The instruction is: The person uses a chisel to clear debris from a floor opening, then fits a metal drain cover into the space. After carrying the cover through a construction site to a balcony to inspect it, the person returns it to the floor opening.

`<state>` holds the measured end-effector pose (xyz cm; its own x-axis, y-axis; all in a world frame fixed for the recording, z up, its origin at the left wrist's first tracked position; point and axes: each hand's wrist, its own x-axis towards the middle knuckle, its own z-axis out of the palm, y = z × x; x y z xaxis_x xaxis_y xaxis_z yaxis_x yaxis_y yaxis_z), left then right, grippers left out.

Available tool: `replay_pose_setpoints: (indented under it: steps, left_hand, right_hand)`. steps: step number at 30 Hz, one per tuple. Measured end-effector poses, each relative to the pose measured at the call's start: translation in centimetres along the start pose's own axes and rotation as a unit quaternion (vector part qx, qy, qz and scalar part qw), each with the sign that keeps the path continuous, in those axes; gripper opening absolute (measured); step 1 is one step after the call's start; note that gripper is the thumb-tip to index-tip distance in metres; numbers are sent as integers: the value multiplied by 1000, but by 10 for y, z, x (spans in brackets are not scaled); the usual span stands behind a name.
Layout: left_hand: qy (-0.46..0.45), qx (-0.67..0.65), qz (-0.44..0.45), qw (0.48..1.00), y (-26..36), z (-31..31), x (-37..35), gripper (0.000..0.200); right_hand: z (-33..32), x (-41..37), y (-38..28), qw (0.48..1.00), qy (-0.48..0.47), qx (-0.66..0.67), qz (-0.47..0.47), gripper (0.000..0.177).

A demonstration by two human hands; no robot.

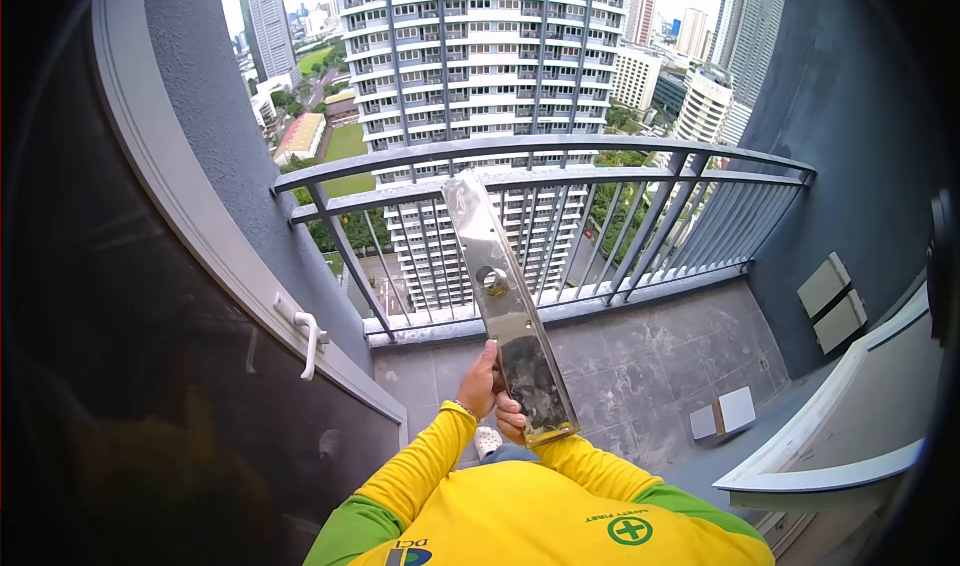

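Observation:
A long shiny metal plate (512,311) with a round hole near its middle stands tilted in front of my body, its far end level with the railing. My left hand (480,381) is closed on its left edge, thumb pointing up along the metal. Lower down, my right hand (512,418) grips the same edge near the bottom end, with part of that hand hidden behind the plate. Reflections and dark smudges show on the lower half of the plate.
A curved grey railing (640,236) bounds the balcony, with tall buildings beyond. At left is a door with a white handle (311,338). A white-framed panel (820,416) juts in at right. Tile pieces (738,410) lie on the grey floor (660,356).

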<state>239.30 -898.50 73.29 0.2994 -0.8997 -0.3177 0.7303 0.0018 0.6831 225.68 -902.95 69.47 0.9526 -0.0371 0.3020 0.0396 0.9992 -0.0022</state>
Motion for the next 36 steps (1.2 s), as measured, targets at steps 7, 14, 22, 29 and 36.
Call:
replay_pose_setpoints:
  steps: [7, 14, 22, 29, 36]
  left_hand:
    - [166, 1, -11, 986, 48, -6, 89, 49]
    - [185, 123, 70, 972, 23, -36, 150, 57]
    - [249, 322, 125, 905, 13, -82, 194, 64]
    - [279, 429, 149, 846, 23, -126, 211, 62]
    - [315, 457, 136, 820, 5, -152, 242, 57]
  right_hand:
    - [-18, 52, -55, 999, 50, 14, 4, 56]
    - [-75, 53, -92, 997, 81, 7, 3, 58]
    - [-154, 24, -147, 900, 400, -168, 43, 64]
    - [-175, 50, -182, 871, 370, -318, 59, 74]
    - [-252, 107, -150, 586, 547, -589, -98, 70]
